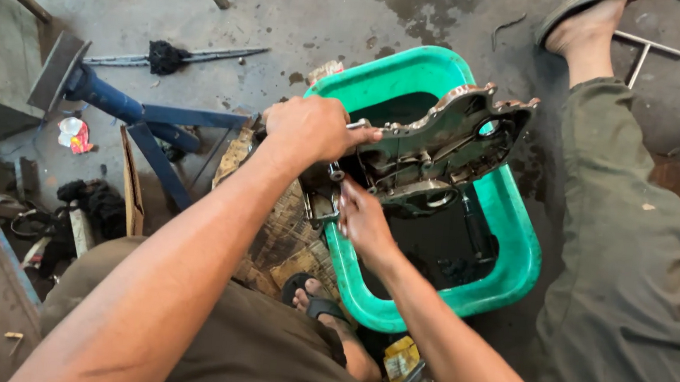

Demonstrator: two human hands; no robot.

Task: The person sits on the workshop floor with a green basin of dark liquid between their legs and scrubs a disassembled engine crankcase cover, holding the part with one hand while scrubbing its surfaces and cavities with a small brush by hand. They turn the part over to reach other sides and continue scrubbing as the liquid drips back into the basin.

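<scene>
Stained concrete floor [307, 13] forms the work surface, with dark wet patches near the top of the view. On it sits a green plastic tub [516, 258], rectangular with rounded corners, holding dark liquid and some dark parts near its lower right inside wall.

Above the tub, a metal engine cover [444, 143] is held tilted, its ribbed inner face toward the camera. The cover is greasy, with several round openings and a bolt-hole rim. It hangs over the tub's upper left part.

Left hand [313, 129]: closed around the left edge of the cover, knuckles up, bearing its weight.

Right hand [364, 218]: just below the cover's lower left corner, fingers curled and touching the metal there. Whether it holds a small tool or part cannot be told.

Below the hands, a foot in a dark sandal [315, 297] rests on a worn, dirty mat [282, 235] next to the tub's left wall. To the right of the tub, a second leg in olive trousers [623, 268] stretches across the floor, its foot near the top edge.

At left stands a blue metal stand [143, 118], with a cardboard piece [131, 187] leaning beside it. A black brush on a long rod [172, 56] lies on the floor above the stand.
</scene>
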